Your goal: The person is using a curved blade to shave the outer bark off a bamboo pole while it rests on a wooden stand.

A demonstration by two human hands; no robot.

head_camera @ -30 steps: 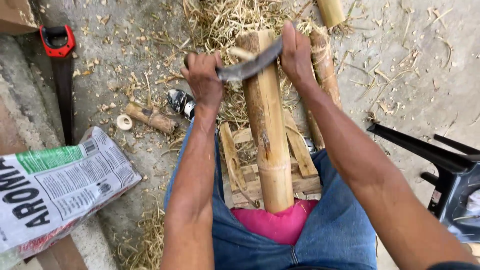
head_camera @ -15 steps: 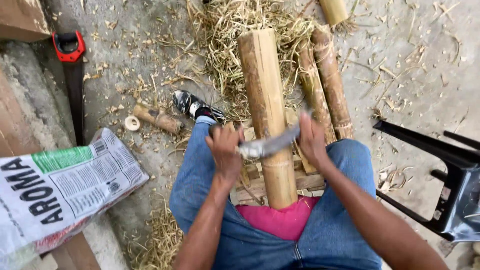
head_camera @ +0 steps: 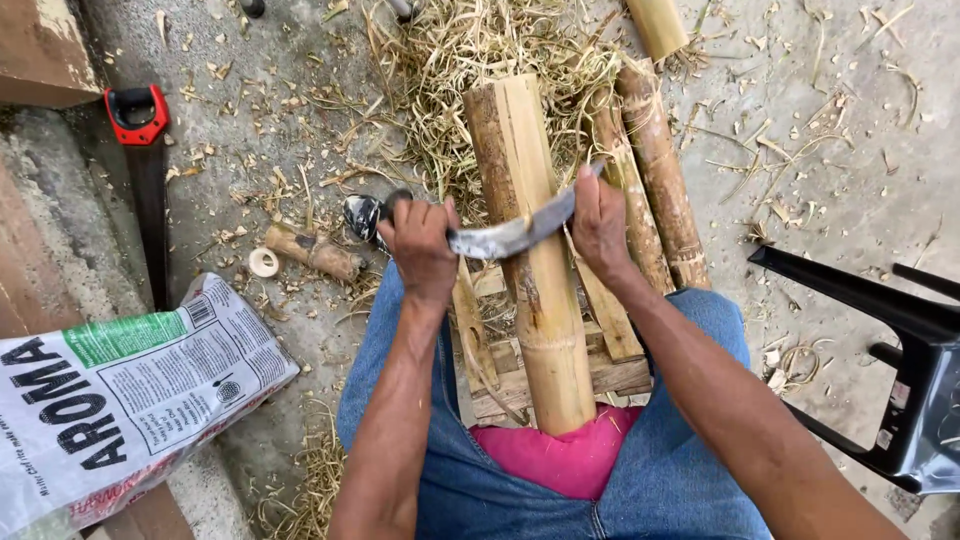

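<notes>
Gripping curved metal blade, both hands, across fibrous bamboo pole

There are two hands: the left hand and the right hand. Between them is one curved blade. I count three long bamboo poles: one thick pole and two thinner poles beside it. One short bamboo piece, one small ring, one hand saw, one printed sack and one black chair are also there.
</notes>
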